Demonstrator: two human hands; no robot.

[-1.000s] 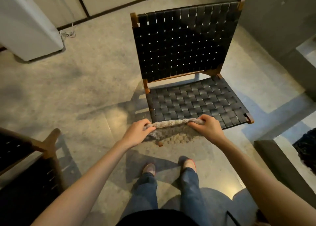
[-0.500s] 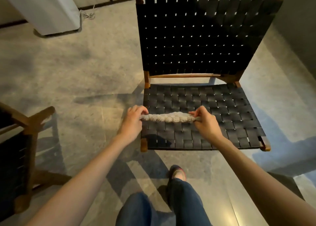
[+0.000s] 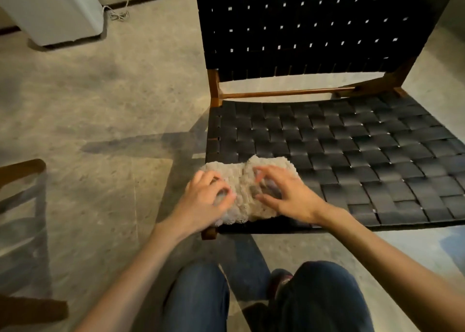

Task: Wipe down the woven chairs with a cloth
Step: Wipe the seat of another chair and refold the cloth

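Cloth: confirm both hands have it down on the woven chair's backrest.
Wrong in one respect. The head view shows the left hand and right hand with the cloth down on the seat, not the backrest.

One head-worn camera looks forward and steeply down from close in front of and above the woven chair point(image 3: 339, 153), facing across its seat toward its backrest.

A mottled grey floor point(image 3: 100, 120) carries a black woven chair point(image 3: 327, 143) with a wooden frame at right, a second wooden chair point(image 3: 22, 170) at the near left edge, and a white unit point(image 3: 55, 7) at far left, a coiled white cord point(image 3: 118, 15) beside it. A fluffy cloth point(image 3: 264, 165) lies on the seat's near left corner.
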